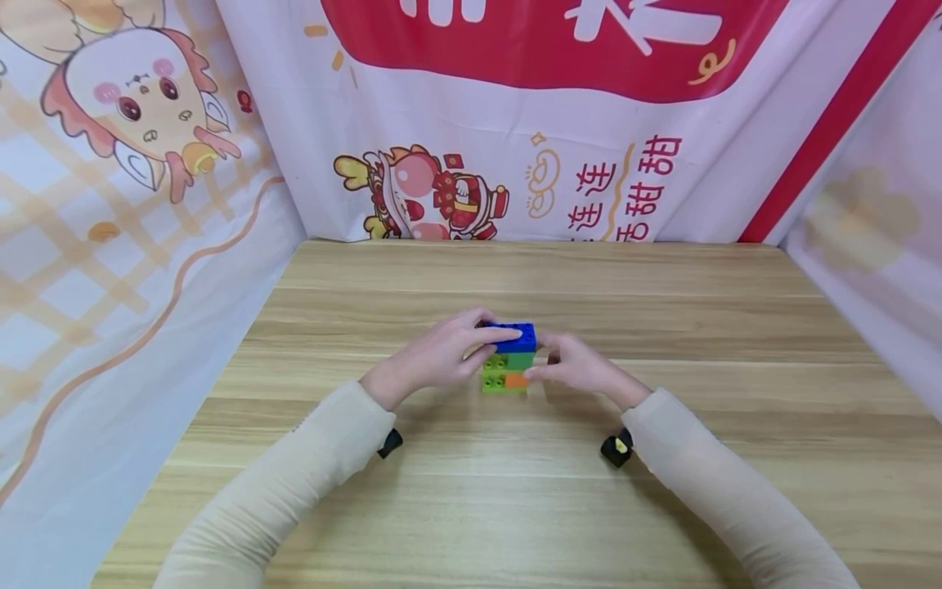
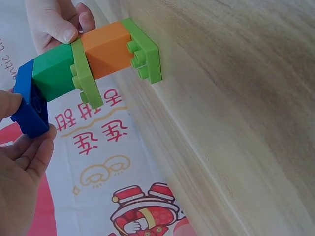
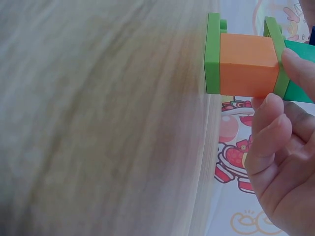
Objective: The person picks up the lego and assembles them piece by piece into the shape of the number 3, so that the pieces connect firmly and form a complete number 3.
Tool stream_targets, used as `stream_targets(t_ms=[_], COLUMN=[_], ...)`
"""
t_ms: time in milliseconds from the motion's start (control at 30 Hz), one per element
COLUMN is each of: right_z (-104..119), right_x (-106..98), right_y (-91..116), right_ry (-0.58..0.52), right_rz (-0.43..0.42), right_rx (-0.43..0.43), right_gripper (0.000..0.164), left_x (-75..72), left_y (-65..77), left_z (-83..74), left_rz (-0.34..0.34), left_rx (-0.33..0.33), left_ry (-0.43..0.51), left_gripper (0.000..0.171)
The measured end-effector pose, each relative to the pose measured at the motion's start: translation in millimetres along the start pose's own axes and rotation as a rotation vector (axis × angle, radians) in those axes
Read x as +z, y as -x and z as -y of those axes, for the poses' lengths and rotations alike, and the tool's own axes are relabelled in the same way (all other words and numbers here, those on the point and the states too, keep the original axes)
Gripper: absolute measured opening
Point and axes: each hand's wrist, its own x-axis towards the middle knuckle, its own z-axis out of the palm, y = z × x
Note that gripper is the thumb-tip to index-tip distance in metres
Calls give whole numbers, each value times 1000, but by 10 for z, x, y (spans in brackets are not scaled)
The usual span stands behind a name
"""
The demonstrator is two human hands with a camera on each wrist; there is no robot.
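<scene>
A stack of toy building bricks stands upright on the wooden table. From the bottom it has a lime-green plate (image 2: 147, 54), an orange block (image 2: 107, 49), another lime-green plate (image 2: 87, 78), a green block (image 2: 53, 71) and a blue brick (image 2: 30, 101) on top. My left hand (image 1: 449, 348) pinches the blue brick, thumb on one side and fingers on the other; in the left wrist view the brick sits slightly tilted against the green block. My right hand (image 1: 577, 364) steadies the stack, its thumb and curled fingers gripping around the upper lime-green plate.
The wooden table (image 1: 471, 507) spreads out around the stack. Printed cloth (image 1: 471, 114) hangs behind it, with more cloth at both sides. Black wrist cameras sit below each sleeve, such as the right one (image 1: 616, 450).
</scene>
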Motion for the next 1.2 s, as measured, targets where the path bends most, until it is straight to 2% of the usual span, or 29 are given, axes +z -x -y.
stream_targets(t_ms=[33, 267, 700, 933, 1200], right_z=[7, -340, -338, -339, -315], right_x=[-1, 20, 11, 14, 21], right_y=[3, -89, -89, -91, -79], right_ry=[-1, 0, 7, 2, 8], right_rz=[-1, -7, -2, 1, -12], right_rx=[-1, 6, 10, 9, 32], right_gripper=[42, 46, 46, 44, 45], left_x=[0, 6, 52, 57, 118], left_y=[-1, -1, 23, 51, 100], left_z=[0, 1, 13, 6, 60], left_rz=[-1, 3, -40, -41, -6], left_rx=[1, -9, -49, -143, -257], left_ry=[-1, 6, 59, 158, 249], left_gripper=[37, 37, 36, 51, 72])
